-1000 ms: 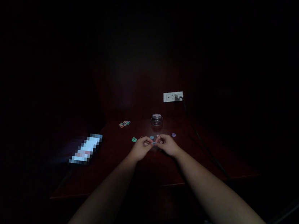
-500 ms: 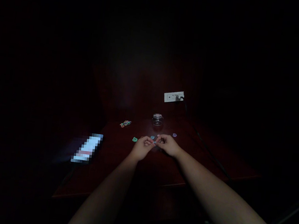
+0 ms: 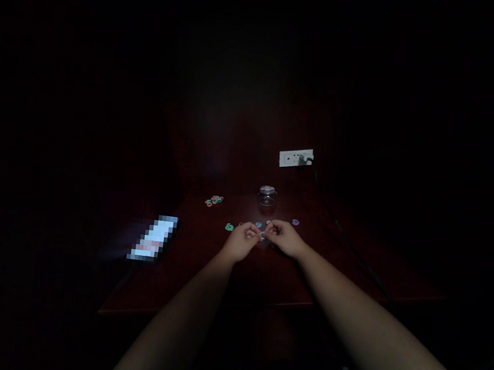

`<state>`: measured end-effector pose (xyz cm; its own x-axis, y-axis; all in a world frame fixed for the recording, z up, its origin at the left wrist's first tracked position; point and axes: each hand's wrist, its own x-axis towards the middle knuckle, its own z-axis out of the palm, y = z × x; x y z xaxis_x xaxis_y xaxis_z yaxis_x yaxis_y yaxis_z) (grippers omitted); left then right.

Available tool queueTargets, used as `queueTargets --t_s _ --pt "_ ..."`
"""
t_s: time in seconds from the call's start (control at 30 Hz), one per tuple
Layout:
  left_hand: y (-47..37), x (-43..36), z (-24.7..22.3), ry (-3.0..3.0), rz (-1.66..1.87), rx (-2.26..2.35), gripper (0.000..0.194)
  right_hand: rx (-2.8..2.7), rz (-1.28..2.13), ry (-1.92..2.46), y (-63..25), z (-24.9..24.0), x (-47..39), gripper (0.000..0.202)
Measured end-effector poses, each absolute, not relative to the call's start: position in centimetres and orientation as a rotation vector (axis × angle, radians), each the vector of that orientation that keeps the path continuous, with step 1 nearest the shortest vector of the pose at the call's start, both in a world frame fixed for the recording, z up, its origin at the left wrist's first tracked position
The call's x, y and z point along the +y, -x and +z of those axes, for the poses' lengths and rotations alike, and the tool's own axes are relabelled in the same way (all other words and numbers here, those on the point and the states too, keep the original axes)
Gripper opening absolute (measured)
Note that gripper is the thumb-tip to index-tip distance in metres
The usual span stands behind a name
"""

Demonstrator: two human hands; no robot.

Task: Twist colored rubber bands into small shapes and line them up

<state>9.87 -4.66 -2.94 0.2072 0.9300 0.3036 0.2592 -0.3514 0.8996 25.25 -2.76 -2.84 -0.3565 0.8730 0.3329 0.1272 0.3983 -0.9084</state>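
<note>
My left hand (image 3: 242, 242) and my right hand (image 3: 284, 237) meet above the table, fingertips pinched. Between them is a small light blue loop, looking like a hair tie (image 3: 262, 235); its exact shape is too small to make out. Just beyond the fingers lie a blue hair tie (image 3: 259, 225) and a pink one (image 3: 268, 222), the latter partly hidden by my right hand. Left of my left hand is a green hair tie (image 3: 229, 227), with an orange one (image 3: 241, 224) partly covered. A purple hair tie (image 3: 295, 222) rests beyond my right hand.
A clear lidded jar (image 3: 267, 199) stands behind the hands. Several mixed hair ties (image 3: 214, 201) lie in a pile at the back left. A lit phone (image 3: 153, 238) is at the left. A cable (image 3: 341, 228) runs from the wall socket (image 3: 296, 158) along the right; surroundings are dark.
The whole view has shifted slightly, so things appear further right and a little higher. My fingertips have drawn slightly apart around the light blue hair tie.
</note>
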Motion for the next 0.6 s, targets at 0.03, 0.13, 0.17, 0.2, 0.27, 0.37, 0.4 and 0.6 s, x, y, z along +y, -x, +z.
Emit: queueTargets --t_s 0.03,0.13,0.17,0.2,0.27,0.37,0.4,0.6 --pt "-9.82 -4.58 -3.04 -1.764 1.176 1.113 0.010 -1.758 1.033 0.873 -25.26 -2.83 -2.76 0.021" --pt "-9.67 -4.37 -3.32 -1.786 1.187 1.118 0.010 -1.774 1.029 0.842 -25.33 -2.82 -2.72 0.020" --pt "-9.64 -4.33 -3.37 -1.792 1.187 1.124 0.010 -1.783 1.032 0.831 -25.36 -2.83 -2.70 0.020" --pt "-9.62 -4.31 -3.38 -1.796 1.185 1.127 0.010 -1.791 1.036 0.824 -25.39 -2.84 -2.68 0.020" --pt "-9.64 -4.33 -3.33 -1.798 1.177 1.129 0.010 -1.800 1.043 0.824 -25.43 -2.88 -2.64 0.020" --pt "-9.76 -4.45 -3.15 -1.782 1.168 1.115 0.009 -1.799 1.036 0.830 -25.44 -2.93 -2.63 0.019" --pt "-9.80 -4.50 -3.08 -1.776 1.163 1.107 0.010 -1.800 1.030 0.827 -25.44 -2.94 -2.63 0.019" --pt "-9.97 -4.60 -2.95 -1.765 1.157 1.130 0.007 -1.788 1.073 0.832 -25.39 -3.01 -2.58 0.019"
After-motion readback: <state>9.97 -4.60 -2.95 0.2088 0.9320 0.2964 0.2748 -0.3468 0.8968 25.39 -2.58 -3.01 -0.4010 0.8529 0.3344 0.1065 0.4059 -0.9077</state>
